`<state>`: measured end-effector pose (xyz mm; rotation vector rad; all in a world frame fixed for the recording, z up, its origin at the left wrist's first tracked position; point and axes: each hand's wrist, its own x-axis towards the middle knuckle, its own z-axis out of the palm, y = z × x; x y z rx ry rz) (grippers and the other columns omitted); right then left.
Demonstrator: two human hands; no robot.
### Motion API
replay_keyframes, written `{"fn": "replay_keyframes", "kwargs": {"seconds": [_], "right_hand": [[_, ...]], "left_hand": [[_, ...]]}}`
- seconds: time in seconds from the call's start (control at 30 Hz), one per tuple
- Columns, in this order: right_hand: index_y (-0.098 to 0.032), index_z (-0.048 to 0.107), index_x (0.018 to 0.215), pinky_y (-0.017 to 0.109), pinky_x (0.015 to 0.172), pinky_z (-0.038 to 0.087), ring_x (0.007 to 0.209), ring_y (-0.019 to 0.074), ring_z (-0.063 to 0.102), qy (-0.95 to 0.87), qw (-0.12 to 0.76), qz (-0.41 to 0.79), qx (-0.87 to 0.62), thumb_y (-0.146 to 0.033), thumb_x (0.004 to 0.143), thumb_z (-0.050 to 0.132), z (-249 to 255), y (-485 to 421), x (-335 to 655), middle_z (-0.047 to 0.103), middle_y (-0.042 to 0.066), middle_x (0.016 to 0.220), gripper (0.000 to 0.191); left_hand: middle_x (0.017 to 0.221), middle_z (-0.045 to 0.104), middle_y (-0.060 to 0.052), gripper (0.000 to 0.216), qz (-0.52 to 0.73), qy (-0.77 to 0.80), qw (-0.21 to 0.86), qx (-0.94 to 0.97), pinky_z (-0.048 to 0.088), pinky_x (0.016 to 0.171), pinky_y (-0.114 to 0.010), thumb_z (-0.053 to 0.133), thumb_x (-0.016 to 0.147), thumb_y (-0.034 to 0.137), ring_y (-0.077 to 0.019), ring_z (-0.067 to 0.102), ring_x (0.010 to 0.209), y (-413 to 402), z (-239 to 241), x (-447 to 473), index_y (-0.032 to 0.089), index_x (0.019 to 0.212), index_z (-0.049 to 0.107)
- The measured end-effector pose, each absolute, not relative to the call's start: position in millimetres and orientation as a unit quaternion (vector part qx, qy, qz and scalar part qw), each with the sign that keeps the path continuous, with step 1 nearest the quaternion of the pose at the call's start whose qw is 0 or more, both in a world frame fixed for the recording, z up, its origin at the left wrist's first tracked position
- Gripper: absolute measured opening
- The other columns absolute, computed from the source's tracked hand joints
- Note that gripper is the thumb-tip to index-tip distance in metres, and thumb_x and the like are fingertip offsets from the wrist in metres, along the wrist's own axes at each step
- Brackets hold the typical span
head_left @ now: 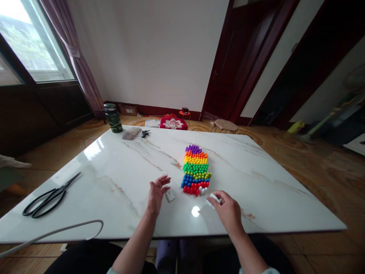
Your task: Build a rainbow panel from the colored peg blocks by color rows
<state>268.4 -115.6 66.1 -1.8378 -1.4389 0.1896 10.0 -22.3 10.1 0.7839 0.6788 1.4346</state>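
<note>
My right hand (226, 205) pinches a small white piece (212, 199) just right of the beads; its exact kind is too small to make out. Fingers apart and palm turned inward, my left hand (157, 193) holds nothing above the table. Close beside its fingertips lies a small pale, clear-looking piece (170, 196). Between and beyond the hands sits a block of round beads (196, 168) in colour bands: purple farthest, then orange, yellow, green, olive, blue and red. A few white beads (203, 190) rest at its near right corner, nearest to my right hand.
Black-handled scissors (53, 198) lie on the marble-patterned table (114, 205) at left, with a grey cable (65, 228) along the front edge. At the far left stand a camouflage flask (113, 118), a blurred flat item (131, 133) and dark keys (145, 133).
</note>
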Motion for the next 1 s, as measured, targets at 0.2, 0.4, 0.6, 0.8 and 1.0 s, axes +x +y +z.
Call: {"fn": "replay_keyframes", "kwargs": {"seconds": [0.2,0.4,0.6,0.8,1.0], "right_hand": [[-0.022,0.054,0.082,0.026,0.047,0.043,0.056,0.0181,0.062,-0.447,0.445,0.251,-0.734,-0.062,0.078,0.055,51,-119,292,0.067,0.004,0.076,0.040],[-0.021,0.066,0.083,0.029,0.068,0.050,0.072,0.0187,0.063,-0.588,0.383,0.168,-0.692,-0.030,0.073,0.061,52,-107,283,0.066,0.004,0.084,0.014],[-0.020,0.064,0.088,0.029,0.067,0.050,0.069,0.0158,0.061,-0.625,0.389,0.146,-0.661,-0.017,0.075,0.057,43,-95,274,0.064,0.004,0.091,0.016],[-0.021,0.059,0.079,0.029,0.066,0.050,0.068,0.0149,0.058,-0.617,0.462,0.030,-0.637,-0.025,0.086,0.056,30,-118,251,0.060,0.003,0.080,0.008],[-0.021,0.069,0.098,0.032,0.084,0.054,0.092,0.0190,0.066,-0.680,0.424,0.044,-0.596,-0.014,0.087,0.047,18,-124,229,0.069,0.008,0.098,0.026]], "left_hand": [[0.111,0.068,-0.015,0.073,0.628,0.303,0.632,0.338,0.048,0.078,-0.034,0.048,0.077,0.079,-0.0260,0.060,0.101,-21,8,10,0.016,0.109,0.068],[0.112,0.068,-0.015,0.072,0.625,0.306,0.634,0.337,0.048,0.079,-0.034,0.045,0.080,0.077,-0.0248,0.061,0.100,-21,7,9,0.015,0.111,0.067],[0.109,0.068,-0.016,0.073,0.629,0.310,0.632,0.329,0.048,0.077,-0.034,0.046,0.079,0.077,-0.0253,0.062,0.098,-21,8,10,0.014,0.109,0.067],[0.108,0.069,-0.016,0.073,0.628,0.310,0.634,0.328,0.049,0.077,-0.034,0.047,0.078,0.078,-0.0243,0.063,0.096,-21,10,11,0.014,0.108,0.068],[0.105,0.070,-0.015,0.074,0.627,0.312,0.634,0.327,0.049,0.076,-0.033,0.050,0.076,0.078,-0.0237,0.064,0.093,-20,9,10,0.014,0.106,0.069]]}}
